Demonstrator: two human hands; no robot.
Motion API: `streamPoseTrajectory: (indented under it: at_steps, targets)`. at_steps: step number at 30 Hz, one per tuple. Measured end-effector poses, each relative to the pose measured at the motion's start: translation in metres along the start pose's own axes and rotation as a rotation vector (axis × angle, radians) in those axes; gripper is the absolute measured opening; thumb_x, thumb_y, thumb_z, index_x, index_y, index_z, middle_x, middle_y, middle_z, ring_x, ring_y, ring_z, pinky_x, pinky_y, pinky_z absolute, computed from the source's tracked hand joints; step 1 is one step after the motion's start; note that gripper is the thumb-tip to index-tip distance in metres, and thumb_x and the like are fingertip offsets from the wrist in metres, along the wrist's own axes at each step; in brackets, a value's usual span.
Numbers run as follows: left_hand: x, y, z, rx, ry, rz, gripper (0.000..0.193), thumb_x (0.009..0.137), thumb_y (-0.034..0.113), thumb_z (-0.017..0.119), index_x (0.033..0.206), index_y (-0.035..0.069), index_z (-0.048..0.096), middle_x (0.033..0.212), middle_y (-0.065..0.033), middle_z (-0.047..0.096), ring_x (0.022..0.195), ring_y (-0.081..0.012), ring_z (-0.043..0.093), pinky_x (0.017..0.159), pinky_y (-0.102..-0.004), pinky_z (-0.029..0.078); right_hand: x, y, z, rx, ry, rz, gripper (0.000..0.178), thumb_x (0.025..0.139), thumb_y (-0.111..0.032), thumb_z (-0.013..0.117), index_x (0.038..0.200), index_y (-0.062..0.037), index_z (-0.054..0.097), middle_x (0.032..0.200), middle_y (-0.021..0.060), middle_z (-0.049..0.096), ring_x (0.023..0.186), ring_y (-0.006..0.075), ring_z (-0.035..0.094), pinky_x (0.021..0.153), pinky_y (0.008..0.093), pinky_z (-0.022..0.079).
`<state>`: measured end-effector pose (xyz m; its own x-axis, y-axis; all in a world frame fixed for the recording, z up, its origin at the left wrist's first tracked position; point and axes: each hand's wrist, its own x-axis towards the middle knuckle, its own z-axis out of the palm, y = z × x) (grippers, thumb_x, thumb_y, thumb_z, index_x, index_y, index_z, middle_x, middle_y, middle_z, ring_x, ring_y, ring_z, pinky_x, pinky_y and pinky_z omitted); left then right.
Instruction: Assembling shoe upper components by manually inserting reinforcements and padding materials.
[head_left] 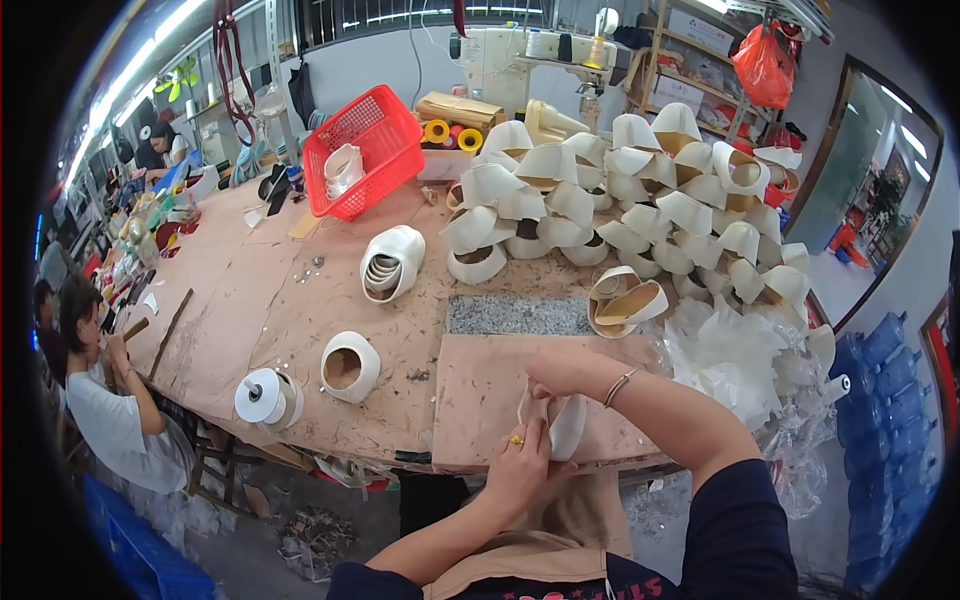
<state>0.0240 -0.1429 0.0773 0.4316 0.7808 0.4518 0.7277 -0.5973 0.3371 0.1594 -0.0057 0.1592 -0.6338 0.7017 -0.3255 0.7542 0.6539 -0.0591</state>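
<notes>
"One curved white piece (569,430) occupies the near part of the pale board (475,385); how is it held?"

"By the left hand (521,466), whose fingers extend along its left side, gripping it with the thumb at its near edge. A yellow ring (516,440) encircles one finger."

"And the right hand (562,371)?"

"It stands just beyond the left, fingers curled inward, a bangle (619,387) at the wrist. The fingertips are hidden, so what they grip, if anything, cannot be told. A narrow pale strip (523,404) shows between the hands."

"How is the table (240,300) arranged around them?"

"Beyond the board lies a speckled grey slab (515,315), with two tan-lined shells (652,308) at its right end. Behind rises a heap of white shells (560,202). To the left, a lone shell (366,377) rests near a white spool (262,398); farther back, another shell (402,246) shows several pale layers in its opening. A red basket (388,190) tilts beyond it. Clear plastic (715,350) lies crumpled at the right."

"What borders the table?"

"At the left, a co-worker (112,420) holds a wooden handle (137,328); at the right, blue water jugs (880,420) are stacked."
</notes>
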Motion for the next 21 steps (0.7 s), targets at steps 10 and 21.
streamPoseTrajectory:
  at_steps: [10, 21]
  targets:
    - [0.023, -0.021, -0.021, -0.211, -0.114, -0.011, 0.091, 0.065, 0.057, 0.074, 0.128, -0.002, 0.045, 0.129, -0.0171, 0.043, 0.109, -0.0355, 0.051, 0.09, -0.0432, 0.043, 0.0, -0.008, 0.02, 0.063, 0.104, 0.102, 0.023, 0.075, -0.029, 0.063, 0.08, -0.0067, 0.067, 0.081, 0.0146, 0.066, 0.079, 0.0344, 0.063, 0.068, 0.0426, 0.05]
    - [0.019, -0.039, -0.027, -0.002, -0.39, 0.251, 0.041, 0.082, 0.025, 0.061, 0.111, -0.003, 0.055, 0.111, -0.0159, 0.052, 0.101, -0.0326, 0.056, 0.084, -0.0406, 0.047, -0.048, -0.017, 0.026, 0.081, 0.148, 0.236, 0.025, 0.081, -0.031, 0.06, 0.086, -0.0066, 0.065, 0.082, 0.0147, 0.066, 0.083, 0.0326, 0.063, 0.079, 0.0446, 0.046]
